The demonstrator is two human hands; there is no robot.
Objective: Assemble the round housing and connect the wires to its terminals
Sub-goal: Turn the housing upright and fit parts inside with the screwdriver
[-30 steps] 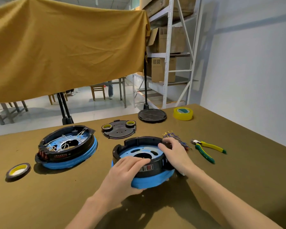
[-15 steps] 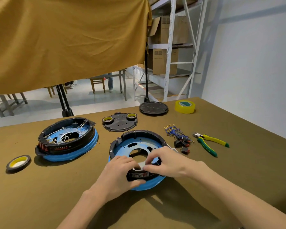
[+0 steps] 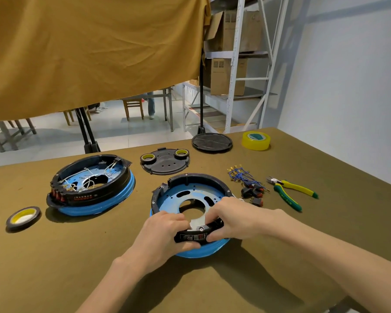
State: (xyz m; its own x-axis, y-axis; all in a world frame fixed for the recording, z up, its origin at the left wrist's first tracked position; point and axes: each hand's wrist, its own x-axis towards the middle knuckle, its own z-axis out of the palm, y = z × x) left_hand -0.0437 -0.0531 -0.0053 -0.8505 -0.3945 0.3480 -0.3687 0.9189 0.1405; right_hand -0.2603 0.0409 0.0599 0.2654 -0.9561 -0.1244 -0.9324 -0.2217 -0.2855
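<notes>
A round housing [image 3: 190, 195] with a black rim and blue plate lies on the table in front of me. At its near edge, both hands hold the black labelled front section [image 3: 193, 236]. My left hand [image 3: 165, 233] grips it from the left, fingers over the rim and thumb below. My right hand [image 3: 233, 218] grips it from the right. A bundle of blue wires [image 3: 242, 175] with gold terminals lies to the right of the housing, beside small black and red switches [image 3: 253, 194].
A second housing [image 3: 90, 184] with white wires inside sits at the left. A black cover [image 3: 165, 162] carrying two tape rolls, a black disc [image 3: 212, 142], yellow tape [image 3: 256, 140], green-yellow pliers [image 3: 289, 193] and another tape roll [image 3: 23, 218] lie around.
My right hand came from the housing's far right rim to its near edge. Both hands now hold the labelled front section. The view has tilted further down.
</notes>
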